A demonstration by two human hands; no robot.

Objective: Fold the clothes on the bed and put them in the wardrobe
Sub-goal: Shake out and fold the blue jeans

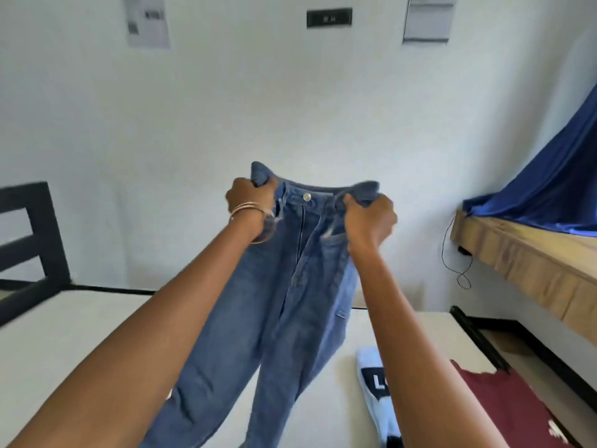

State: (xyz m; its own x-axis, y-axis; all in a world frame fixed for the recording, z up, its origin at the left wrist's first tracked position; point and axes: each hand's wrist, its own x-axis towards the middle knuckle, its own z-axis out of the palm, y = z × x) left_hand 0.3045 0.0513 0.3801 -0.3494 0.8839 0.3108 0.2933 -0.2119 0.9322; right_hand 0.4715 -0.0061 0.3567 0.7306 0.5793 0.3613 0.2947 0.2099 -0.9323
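A pair of blue jeans (274,302) hangs in the air over the bed (80,324), front side towards me, legs dangling down to the mattress. My left hand (250,197), with bangles on the wrist, grips the left end of the waistband. My right hand (370,218) grips the right end of the waistband. Both arms are stretched out in front of me. A light blue garment with a dark patch and white letters (374,386) lies on the bed at the lower right, partly behind my right arm. A maroon garment (504,405) lies beside it, near the bed's right edge.
A white wall stands behind the bed, with papers and a dark sign on it. The black bed frame (29,240) rises at the left. A wooden shelf (529,257) juts out at the right with a blue cloth (555,176) draped over it and a thin black cord below.
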